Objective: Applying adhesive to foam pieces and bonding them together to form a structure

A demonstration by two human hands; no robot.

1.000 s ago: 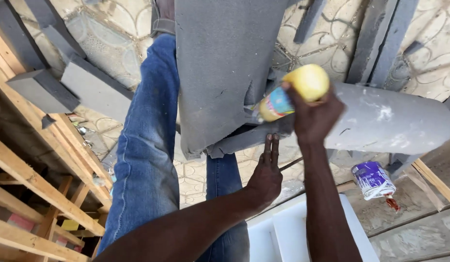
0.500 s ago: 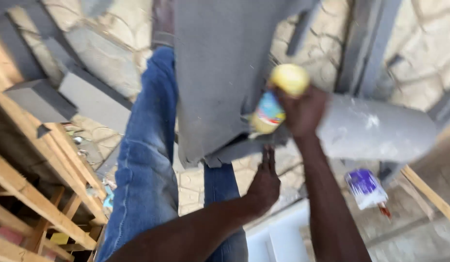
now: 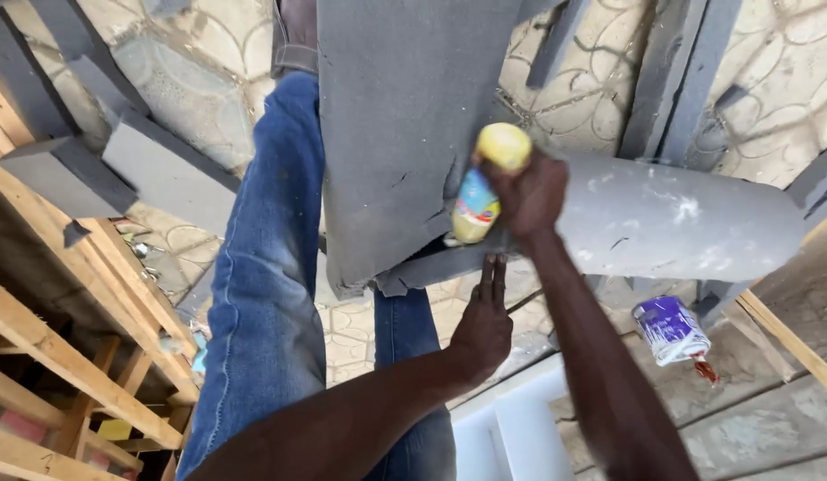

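Note:
My right hand (image 3: 531, 191) grips a yellow squeeze bottle (image 3: 484, 183) with a blue and pink label, tipped nozzle-down against the seam where a large grey foam sheet (image 3: 404, 116) meets a curved grey foam piece (image 3: 680, 223). My left hand (image 3: 484, 325) presses flat, fingers straight, against the underside edge of that grey piece just below the bottle. My leg in blue jeans (image 3: 271, 294) runs up beside the foam sheet on the left.
A wooden frame of pale slats (image 3: 66, 347) fills the lower left. Grey foam blocks and strips (image 3: 119, 169) lie on the patterned tiled floor. A purple and white packet (image 3: 670, 330) lies at right. A white plastic item (image 3: 511, 428) sits below my hands.
The bottle and my right hand have shifted left along the foam seam. My left hand stays pressed under the grey piece.

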